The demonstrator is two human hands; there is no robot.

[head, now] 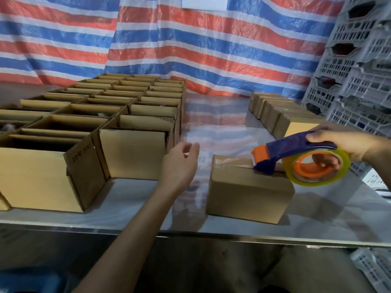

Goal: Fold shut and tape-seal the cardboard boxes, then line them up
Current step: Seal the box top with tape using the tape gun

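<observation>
A small closed cardboard box point(243, 193) sits on the steel table near its front edge, clear tape laid along part of its top seam. My right hand point(342, 142) grips a blue and orange tape dispenser point(296, 159) with a clear tape roll, its orange nose pressed on the box's top. My left hand point(179, 163) hovers in the air left of the box, fingers loosely curled, holding nothing. Several open boxes point(127, 115) with upright flaps stand in rows on the left. A row of sealed boxes point(275, 111) lines the back right.
The shiny steel table point(148, 206) has a front edge close to me. A striped red, white and blue tarp point(190, 49) hangs behind. Stacked grey plastic crates point(359, 70) rise at the right, and another crate point(374, 269) sits low at the right.
</observation>
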